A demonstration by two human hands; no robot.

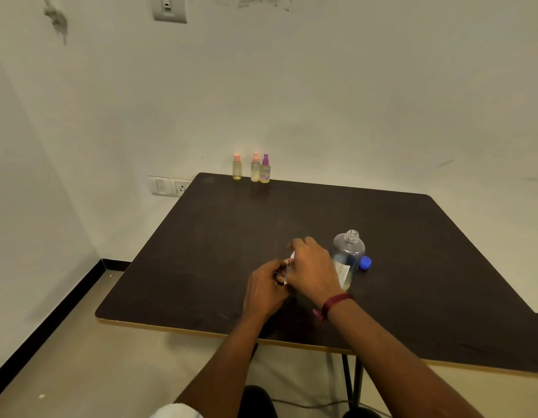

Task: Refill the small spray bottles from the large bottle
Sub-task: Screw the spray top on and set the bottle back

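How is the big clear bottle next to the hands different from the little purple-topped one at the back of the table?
The big bottle is far larger than the purple-topped bottle. The big bottle is open, its blue cap lying beside it on the table; the purple-topped bottle has its spray top on. The big bottle carries a white label, the purple-topped bottle a purple print. Both stand upright and are see-through.

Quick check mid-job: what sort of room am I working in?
Probably a plain office or spare room: a dark table against a bare white wall, a wall socket beside it, and a light floor.
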